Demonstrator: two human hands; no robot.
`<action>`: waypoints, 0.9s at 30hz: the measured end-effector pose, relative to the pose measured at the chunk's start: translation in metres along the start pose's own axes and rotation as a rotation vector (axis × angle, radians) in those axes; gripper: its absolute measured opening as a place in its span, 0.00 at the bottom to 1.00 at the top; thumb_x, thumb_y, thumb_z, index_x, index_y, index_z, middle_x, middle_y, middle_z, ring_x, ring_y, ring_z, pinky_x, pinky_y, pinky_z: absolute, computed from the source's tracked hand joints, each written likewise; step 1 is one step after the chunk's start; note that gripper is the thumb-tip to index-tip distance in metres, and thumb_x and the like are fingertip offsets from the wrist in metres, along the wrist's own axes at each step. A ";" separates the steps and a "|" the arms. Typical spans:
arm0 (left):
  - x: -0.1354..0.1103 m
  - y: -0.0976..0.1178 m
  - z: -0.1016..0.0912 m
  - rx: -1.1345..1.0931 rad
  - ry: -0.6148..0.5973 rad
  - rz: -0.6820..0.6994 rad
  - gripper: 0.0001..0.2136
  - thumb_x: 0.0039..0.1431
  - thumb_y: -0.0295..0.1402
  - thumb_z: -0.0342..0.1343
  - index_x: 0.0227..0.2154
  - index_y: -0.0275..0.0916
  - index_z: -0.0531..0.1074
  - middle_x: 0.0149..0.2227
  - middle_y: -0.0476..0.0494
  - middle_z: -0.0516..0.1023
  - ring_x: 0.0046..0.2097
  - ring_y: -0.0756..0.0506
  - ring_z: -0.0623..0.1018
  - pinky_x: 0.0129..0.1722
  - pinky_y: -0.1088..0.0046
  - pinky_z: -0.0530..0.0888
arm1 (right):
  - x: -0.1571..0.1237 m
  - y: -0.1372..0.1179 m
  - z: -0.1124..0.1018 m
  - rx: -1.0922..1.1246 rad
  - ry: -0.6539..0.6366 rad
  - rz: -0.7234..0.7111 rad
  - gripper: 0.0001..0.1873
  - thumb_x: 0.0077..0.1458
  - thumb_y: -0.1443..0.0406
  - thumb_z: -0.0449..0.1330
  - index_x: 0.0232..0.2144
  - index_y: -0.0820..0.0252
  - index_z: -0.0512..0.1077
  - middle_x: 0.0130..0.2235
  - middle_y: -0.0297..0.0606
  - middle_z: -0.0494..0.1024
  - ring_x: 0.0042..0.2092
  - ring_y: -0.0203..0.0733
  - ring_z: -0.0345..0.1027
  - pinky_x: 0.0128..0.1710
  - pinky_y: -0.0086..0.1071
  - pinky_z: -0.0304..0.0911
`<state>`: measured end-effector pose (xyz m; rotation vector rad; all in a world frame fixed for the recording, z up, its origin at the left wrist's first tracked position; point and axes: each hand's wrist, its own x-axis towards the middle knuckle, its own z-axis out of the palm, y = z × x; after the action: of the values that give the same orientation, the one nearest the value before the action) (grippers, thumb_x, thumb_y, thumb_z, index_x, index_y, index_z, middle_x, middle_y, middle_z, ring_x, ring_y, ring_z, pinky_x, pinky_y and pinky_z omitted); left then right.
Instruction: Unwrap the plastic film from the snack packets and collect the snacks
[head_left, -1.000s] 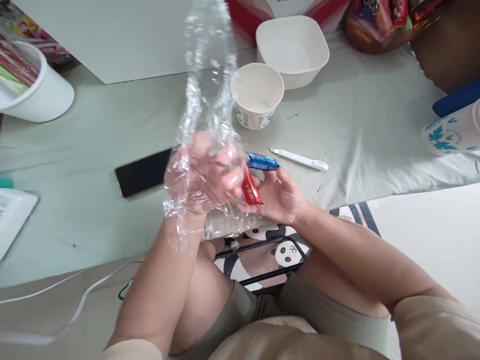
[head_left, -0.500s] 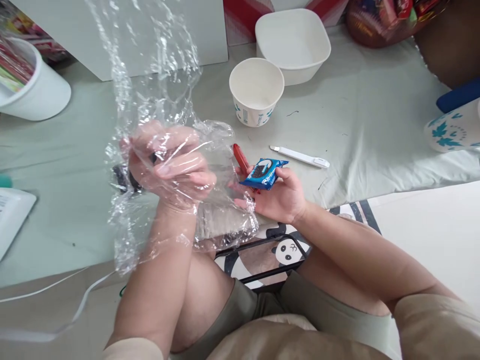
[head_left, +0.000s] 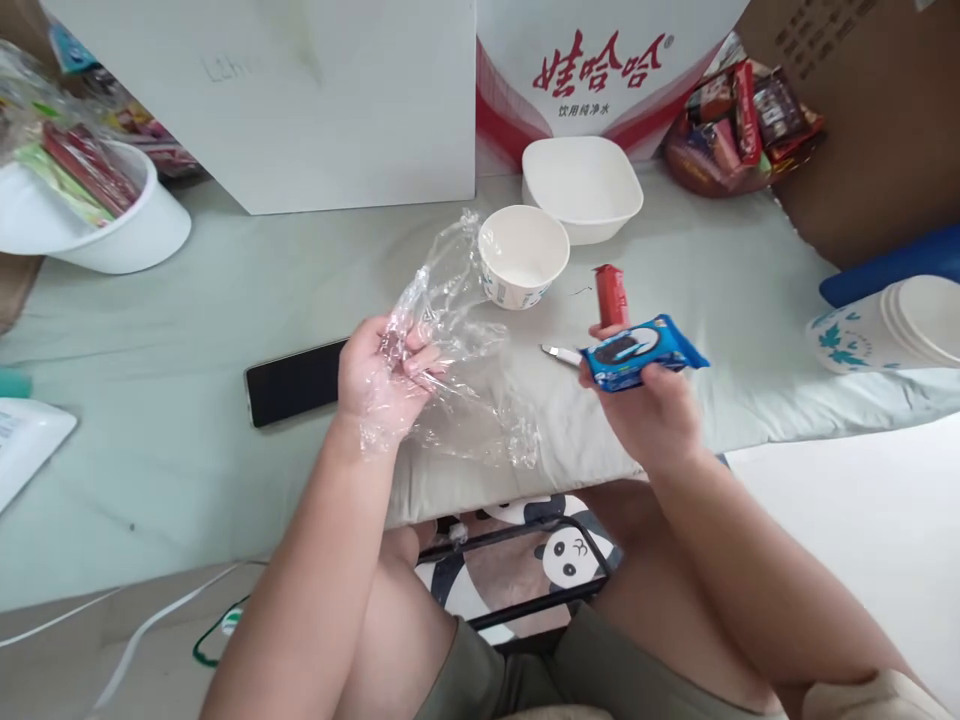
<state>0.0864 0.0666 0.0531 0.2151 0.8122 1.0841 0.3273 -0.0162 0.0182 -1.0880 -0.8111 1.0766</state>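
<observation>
My left hand (head_left: 390,375) is closed around a crumpled clear plastic bag (head_left: 469,395), which spreads out to the right over the cloth. In my right hand (head_left: 660,415) lie a blue cookie packet (head_left: 637,350) and a small red-wrapped snack (head_left: 611,297), the blue one pinned under the thumb and the red one standing out beyond the fingers. Just left of that hand, partly covered by it, rests a white utility knife (head_left: 561,354). A paper cup (head_left: 523,255) stands beyond the bag, close to its top end. Beside my left wrist lies a black phone (head_left: 294,385), its right end hidden.
A white square bowl (head_left: 583,190) sits behind the cup, before a red-and-white carton (head_left: 600,80). Left stands a white tub (head_left: 150,235) of snacks; at the back right, a bowl of wrapped snacks (head_left: 739,130). Stacked paper cups (head_left: 862,325) lie at the right edge.
The bag has come down and bunched up in my left hand, uncovering the phone. My right hand has moved right and away from the bag with both snacks.
</observation>
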 end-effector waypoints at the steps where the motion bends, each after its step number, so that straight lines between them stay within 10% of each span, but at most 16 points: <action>1: 0.001 -0.001 0.000 0.018 -0.003 0.000 0.14 0.61 0.28 0.49 0.20 0.39 0.57 0.20 0.55 0.62 0.15 0.57 0.60 0.20 0.78 0.67 | 0.005 -0.004 -0.003 -0.027 0.034 0.001 0.16 0.46 0.55 0.68 0.37 0.52 0.75 0.42 0.36 0.81 0.36 0.38 0.73 0.34 0.32 0.70; 9: 0.001 -0.001 -0.007 0.099 -0.067 0.035 0.13 0.54 0.28 0.57 0.21 0.39 0.58 0.21 0.55 0.64 0.16 0.58 0.62 0.20 0.80 0.66 | 0.141 -0.037 0.011 -0.664 0.207 -0.045 0.05 0.58 0.64 0.64 0.32 0.61 0.76 0.28 0.31 0.76 0.32 0.33 0.70 0.28 0.28 0.57; 14: 0.000 0.000 -0.007 0.097 -0.093 0.027 0.10 0.52 0.26 0.54 0.20 0.38 0.60 0.21 0.53 0.66 0.16 0.57 0.63 0.20 0.80 0.68 | 0.217 -0.048 0.036 -1.027 0.133 0.027 0.14 0.58 0.58 0.66 0.43 0.61 0.77 0.42 0.38 0.80 0.50 0.47 0.75 0.51 0.43 0.67; 18: 0.000 0.001 -0.006 0.094 -0.116 0.029 0.09 0.54 0.26 0.52 0.20 0.38 0.61 0.21 0.53 0.66 0.16 0.56 0.63 0.20 0.79 0.69 | 0.209 -0.049 0.039 -1.325 0.047 -0.067 0.30 0.58 0.56 0.67 0.61 0.58 0.72 0.63 0.52 0.72 0.62 0.62 0.68 0.66 0.60 0.58; 23: 0.001 0.001 -0.006 0.082 -0.133 0.024 0.11 0.56 0.26 0.51 0.20 0.38 0.60 0.21 0.52 0.65 0.16 0.56 0.63 0.21 0.79 0.68 | 0.183 -0.042 0.037 -1.746 -0.329 -0.030 0.27 0.66 0.65 0.55 0.65 0.62 0.70 0.59 0.53 0.79 0.63 0.63 0.69 0.67 0.58 0.55; 27: -0.001 0.001 -0.006 0.076 -0.133 0.044 0.12 0.58 0.25 0.50 0.20 0.38 0.58 0.21 0.53 0.65 0.16 0.56 0.63 0.22 0.78 0.68 | 0.175 -0.035 0.027 -1.874 -0.389 -0.054 0.24 0.66 0.60 0.55 0.60 0.64 0.73 0.59 0.56 0.79 0.62 0.66 0.70 0.64 0.59 0.57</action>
<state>0.0809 0.0648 0.0500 0.3668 0.7330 1.0698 0.3642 0.1550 0.0608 -2.3074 -2.2946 0.1680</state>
